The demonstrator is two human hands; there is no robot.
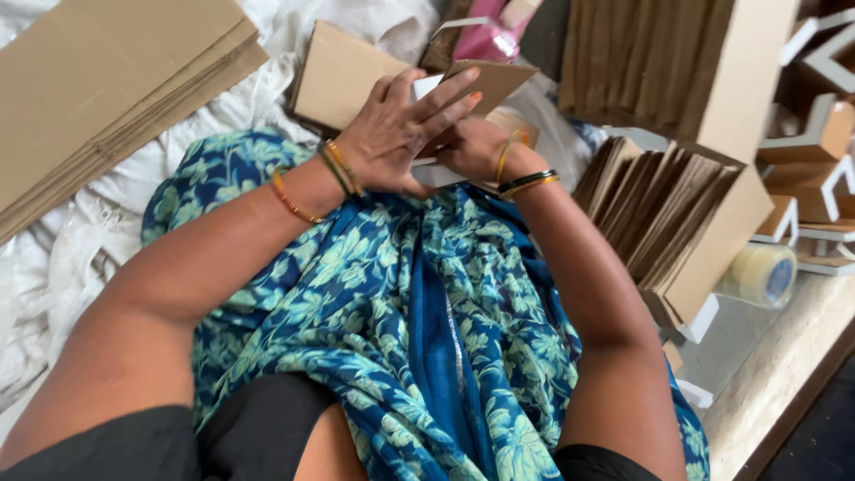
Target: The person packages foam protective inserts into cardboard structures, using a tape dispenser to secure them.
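pinching a small brown-and-white cardboard box (463,89) over the lap, the left hand (392,134) and right hand (472,147) (both clamped on it) could crease its half-folded flap by squeezing unevenly.

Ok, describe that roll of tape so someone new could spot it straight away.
Start at the row of flattened brown cardboard pieces standing on edge on the right. Just beyond its lower right corner, a roll of tape lies on the pale ledge. It is the only round, yellowish translucent thing among flat brown card.
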